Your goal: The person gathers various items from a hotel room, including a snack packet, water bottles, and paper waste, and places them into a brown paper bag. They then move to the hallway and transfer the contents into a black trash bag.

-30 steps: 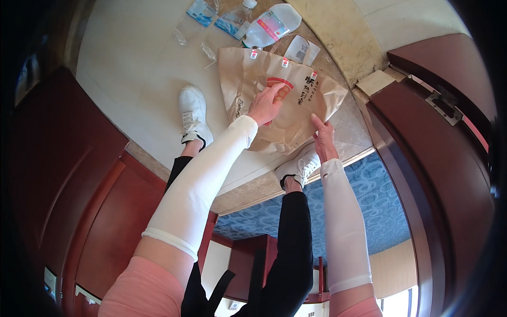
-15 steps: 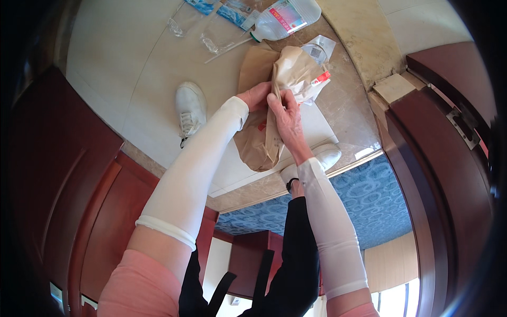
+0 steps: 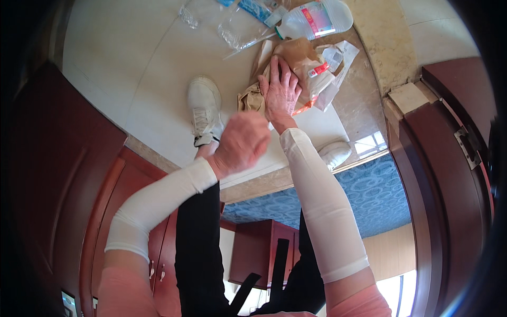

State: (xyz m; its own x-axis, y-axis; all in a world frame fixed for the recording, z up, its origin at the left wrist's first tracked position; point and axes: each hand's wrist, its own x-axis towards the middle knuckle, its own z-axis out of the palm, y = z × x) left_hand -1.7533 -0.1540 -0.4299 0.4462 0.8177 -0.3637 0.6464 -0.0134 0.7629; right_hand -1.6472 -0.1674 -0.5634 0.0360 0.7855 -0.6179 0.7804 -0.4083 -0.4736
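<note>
A crumpled brown paper bag [image 3: 298, 55] with red markings lies on the pale stone floor [image 3: 121, 68]. My right hand [image 3: 281, 87] lies flat on it with the fingers spread, pressing it down. My left hand [image 3: 242, 141] hovers nearer to me, loosely curled and blurred, holding nothing that I can see. It is just below and left of the bag. Both forearms wear white sleeves.
A clear plastic water bottle [image 3: 316, 17], plastic wrappers [image 3: 240, 26] and a white paper slip [image 3: 338, 55] lie beyond the bag. My white shoes [image 3: 205, 108] stand on the floor. Dark red wooden panels [image 3: 58, 158] flank both sides, and blue patterned carpet [image 3: 369, 195] lies behind.
The bag went from spread flat to folded and crumpled. My right hand moved up onto it and flattened; my left hand let go of it and pulled back toward me.
</note>
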